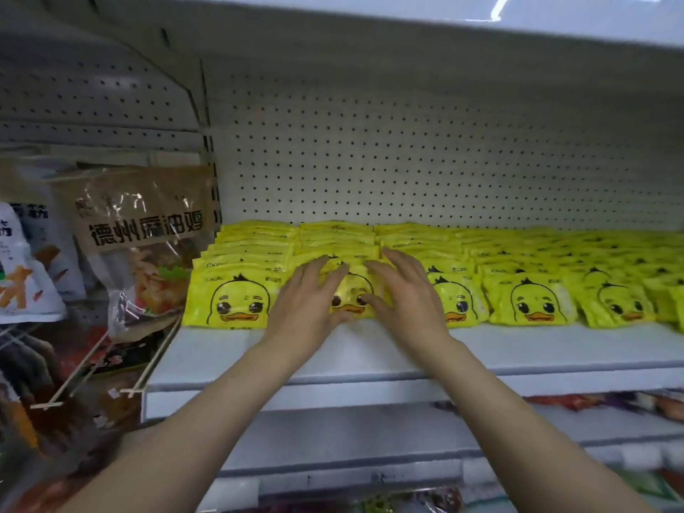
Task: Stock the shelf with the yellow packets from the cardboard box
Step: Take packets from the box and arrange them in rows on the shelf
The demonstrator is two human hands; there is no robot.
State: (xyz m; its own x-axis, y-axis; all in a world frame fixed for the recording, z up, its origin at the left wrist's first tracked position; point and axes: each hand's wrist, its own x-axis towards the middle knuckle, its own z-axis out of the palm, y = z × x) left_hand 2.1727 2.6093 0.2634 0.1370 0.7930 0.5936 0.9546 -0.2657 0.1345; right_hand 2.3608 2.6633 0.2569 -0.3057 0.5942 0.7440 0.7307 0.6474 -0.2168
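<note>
On the white shelf [333,349] in front of you, the yellow packets [533,301] stand in rows that run back toward the pegboard wall [407,149], duck faces forward. Your left hand [307,301] and right hand [403,294] sit either side of the front packet [351,294] of the second row from the left, fingers fairly straight and spread, resting on it and on its neighbours rather than curled round anything; neither hand appears to carry a packet. That packet lies directly between your palms, leaning back against its row. Both hands are about equally near, so either could square it up.

Judging by this, you are pressing the row into line. The row's long axis runs away from you, so a push straight back would tighten it. The cardboard box is not in view, so fetching more packets probably means drawing your arms back and looking down. Beside the shelf, on your left, brown snack bags [144,231] hang on pegs.
</note>
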